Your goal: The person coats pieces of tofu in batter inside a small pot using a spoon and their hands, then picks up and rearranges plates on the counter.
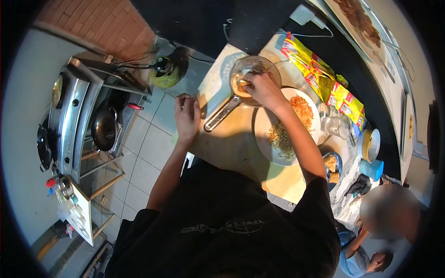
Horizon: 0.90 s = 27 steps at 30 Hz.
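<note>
My right hand [259,85] reaches into the round pan [274,69] on the worktop [222,143], fingers bunched by a small tan piece [243,85]; whether I pinch it, I cannot tell; my left hand [187,115] hangs loosely curled at the edge, holding nothing I can see; the cutting looks done, with fine orange shreds [301,110] and crumbly green bits [281,140] heaped separately on the smooth, pale plate [263,124]; combining those heaps appears undone; the pan's handle [222,114] is long, straight and shiny.
</note>
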### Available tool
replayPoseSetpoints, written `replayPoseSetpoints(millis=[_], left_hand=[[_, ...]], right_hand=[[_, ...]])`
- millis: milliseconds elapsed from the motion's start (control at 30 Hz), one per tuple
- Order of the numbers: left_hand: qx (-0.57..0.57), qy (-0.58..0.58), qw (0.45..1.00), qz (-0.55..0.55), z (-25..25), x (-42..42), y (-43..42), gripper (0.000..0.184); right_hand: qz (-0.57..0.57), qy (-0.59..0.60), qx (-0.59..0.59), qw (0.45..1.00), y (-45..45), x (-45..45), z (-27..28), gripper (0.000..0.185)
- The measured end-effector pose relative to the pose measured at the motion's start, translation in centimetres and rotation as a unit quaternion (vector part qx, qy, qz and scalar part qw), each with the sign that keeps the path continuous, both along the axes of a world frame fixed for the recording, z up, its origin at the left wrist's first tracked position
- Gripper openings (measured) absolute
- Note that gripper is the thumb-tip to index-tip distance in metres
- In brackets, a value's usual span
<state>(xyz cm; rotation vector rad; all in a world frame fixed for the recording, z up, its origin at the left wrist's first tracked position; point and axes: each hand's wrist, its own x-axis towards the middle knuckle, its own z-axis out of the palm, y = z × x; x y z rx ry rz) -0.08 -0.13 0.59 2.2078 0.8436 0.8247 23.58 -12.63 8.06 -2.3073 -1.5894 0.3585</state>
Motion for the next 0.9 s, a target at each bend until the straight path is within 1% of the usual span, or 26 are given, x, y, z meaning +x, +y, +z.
replayPoseSetpoints(millis=[67,133,200,233,267,333,400,467,500,567,600,667,867,900], left_hand=[[-0.005,-0.003,1.000,0.006,-0.18,-0.06,-0.02,0.015],[-0.028,-0.010,0.999,0.016,0.05,-0.01,-0.07,0.015],[-0.025,0.006,1.000,0.016,0.15,-0.19,-0.11,0.013],[-0.024,0.007,0.999,0.029,0.05,-0.14,-0.09,0.013],[-0.032,0.002,0.999,0.029,-0.06,-0.15,-0.10,0.014],[-0.040,-0.004,0.998,0.045,0.09,-0.16,-0.15,0.015],[-0.047,-0.006,0.998,0.038,0.28,-0.30,-0.24,0.015],[-0.035,-0.006,0.998,0.048,0.03,-0.28,-0.13,0.016],[-0.038,-0.011,0.998,0.049,0.06,-0.27,-0.13,0.016],[-0.042,-0.016,0.998,0.047,-0.05,-0.19,-0.15,0.016],[-0.029,-0.012,0.998,0.050,-0.10,-0.20,-0.14,0.016],[-0.018,-0.008,0.999,0.050,-0.23,-0.22,-0.28,0.015],[-0.011,0.010,0.999,0.046,0.01,-0.24,-0.78,0.015],[-0.007,0.015,0.999,0.050,0.00,-0.23,-0.81,0.015]], right_hand=[[-0.028,0.049,0.002,0.998,-0.08,-0.25,0.28,0.025],[-0.004,0.061,0.024,0.998,-0.19,-0.13,0.19,0.026],[0.035,-0.013,0.060,0.998,-0.27,0.16,0.07,0.027],[0.030,-0.021,0.050,0.998,-0.33,0.12,0.21,0.028],[0.043,-0.019,0.050,0.998,-0.32,-0.06,0.46,0.028],[0.001,0.036,-0.015,0.999,-0.12,-0.24,0.98,0.029],[0.023,0.022,0.001,0.999,-0.22,-0.22,0.51,0.030],[0.028,-0.034,0.025,0.999,-0.48,-0.12,0.23,0.030],[0.029,-0.033,0.025,0.999,-0.47,-0.11,0.33,0.030],[0.001,0.028,-0.027,0.999,-0.34,-0.14,0.73,0.029],[-0.001,0.030,-0.027,0.999,-0.35,-0.20,0.70,0.029],[0.018,-0.008,-0.003,1.000,-0.41,-0.24,0.59,0.028],[0.012,0.019,0.011,1.000,-0.36,-0.22,0.32,0.027],[0.031,-0.006,0.033,0.999,-0.35,0.03,0.10,0.027]])
